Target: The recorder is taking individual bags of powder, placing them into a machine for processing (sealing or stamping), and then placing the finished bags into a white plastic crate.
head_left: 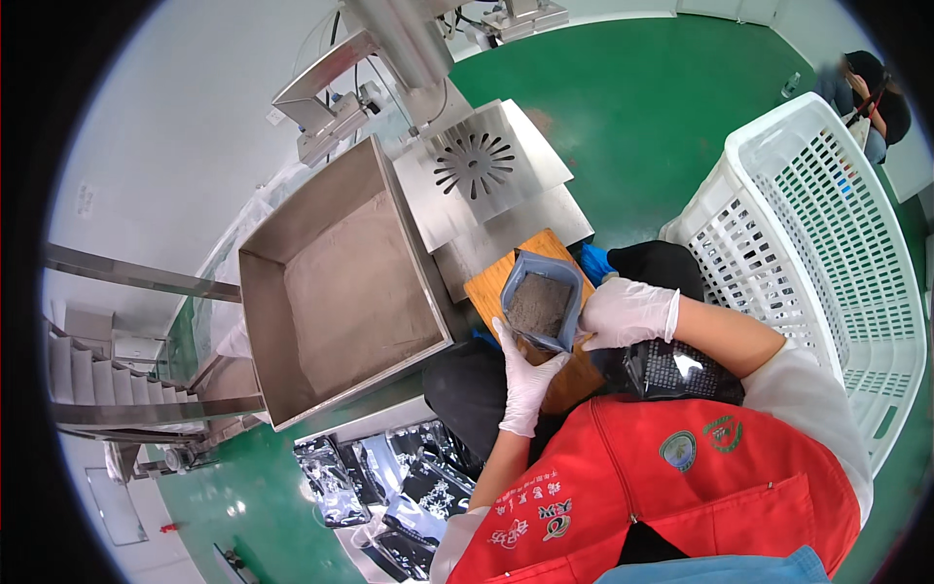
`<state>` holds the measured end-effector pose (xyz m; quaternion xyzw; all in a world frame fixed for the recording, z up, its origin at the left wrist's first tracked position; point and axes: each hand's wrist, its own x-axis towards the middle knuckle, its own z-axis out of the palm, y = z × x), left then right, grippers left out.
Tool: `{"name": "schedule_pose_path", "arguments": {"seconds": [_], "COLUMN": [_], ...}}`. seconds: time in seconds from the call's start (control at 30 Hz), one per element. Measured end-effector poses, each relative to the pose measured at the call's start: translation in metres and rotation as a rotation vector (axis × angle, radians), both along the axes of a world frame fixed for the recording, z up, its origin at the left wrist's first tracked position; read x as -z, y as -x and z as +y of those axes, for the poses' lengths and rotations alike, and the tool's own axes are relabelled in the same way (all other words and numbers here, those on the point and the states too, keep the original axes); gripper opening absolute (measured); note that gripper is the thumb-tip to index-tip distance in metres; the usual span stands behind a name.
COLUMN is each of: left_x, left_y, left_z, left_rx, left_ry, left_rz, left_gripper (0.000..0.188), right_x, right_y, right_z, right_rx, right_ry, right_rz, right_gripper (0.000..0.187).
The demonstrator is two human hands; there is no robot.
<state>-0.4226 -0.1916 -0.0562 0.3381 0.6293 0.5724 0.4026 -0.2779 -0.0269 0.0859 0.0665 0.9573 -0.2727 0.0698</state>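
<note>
An opened grey-blue pouch (556, 265) stands mouth-up over a wooden board (489, 284), filled with grey-brown powder (539, 306). Both my hands wear thin white gloves. My left hand (526, 383) grips the pouch's near left side, thumb and fingers against its wall. On the right side, my right hand (628, 313) holds the pouch with bent fingers, partly hidden behind the rim. The base of the pouch cannot be seen.
A deep steel tray (345, 292) with a layer of similar powder stands to the left. Beyond the board is a steel machine with a slotted plate (474, 165). Glossy dark pouches (423, 487) lie at lower left; white plastic baskets (778, 214) stand right. Someone (869, 102) crouches far right.
</note>
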Motion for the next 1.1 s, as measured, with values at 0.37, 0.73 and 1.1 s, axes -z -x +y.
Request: {"name": "schedule_pose_path", "arguments": {"seconds": [0.37, 0.73, 1.1], "left_x": [-0.068, -0.224, -0.217], "left_y": [0.117, 0.195, 0.216], "left_z": [0.051, 0.248, 0.288], "left_rx": [-0.19, 0.8, -0.069], "left_ry": [-0.007, 0.068, -0.323], "left_rz": [0.288, 0.4, 1.21], "left_gripper": [0.036, 0.026, 0.017], "right_x": [-0.045, -0.097, -0.052], "right_y": [0.023, 0.142, 0.149], "right_z": [0.099, 0.221, 0.203], "right_rx": [0.277, 0.281, 0.645], "right_ry": [-0.254, 0.322, -0.058], "right_rz": [0.063, 0.86, 0.931], "right_gripper": [0.023, 0.038, 0.046]}}
